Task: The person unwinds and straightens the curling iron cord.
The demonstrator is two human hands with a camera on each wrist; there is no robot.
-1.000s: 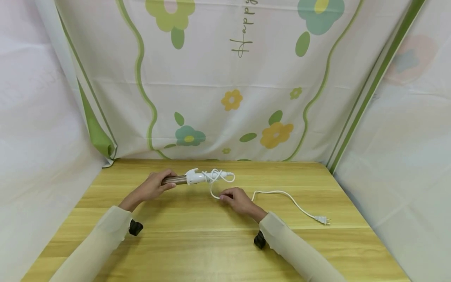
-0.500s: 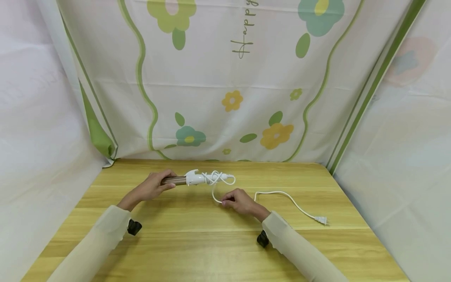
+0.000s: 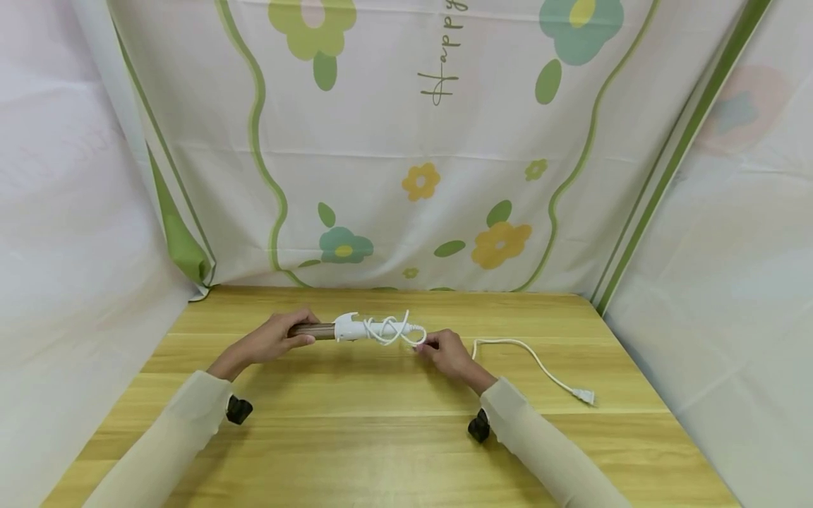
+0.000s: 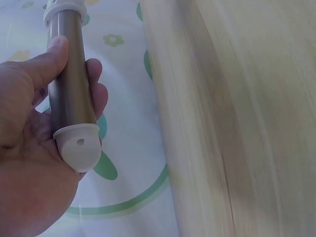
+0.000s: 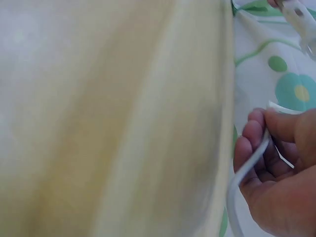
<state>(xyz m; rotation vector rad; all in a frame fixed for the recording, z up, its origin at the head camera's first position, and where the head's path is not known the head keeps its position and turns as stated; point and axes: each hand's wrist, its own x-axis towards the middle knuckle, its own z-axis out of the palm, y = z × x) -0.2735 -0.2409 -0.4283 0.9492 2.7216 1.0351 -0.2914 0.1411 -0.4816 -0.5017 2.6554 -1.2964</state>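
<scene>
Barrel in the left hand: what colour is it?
The barrel is brown, with a white cap at its end; it shows best in the left wrist view.

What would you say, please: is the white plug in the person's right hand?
No, the white plug lies on the wooden table, apart from the right hand, which pinches the white cord.

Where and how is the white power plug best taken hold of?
I would pinch the white power plug across its body's long sides, from above: it lies on the wooden table, uncovered, and its white cord leaves only the end facing the right hand.
</scene>
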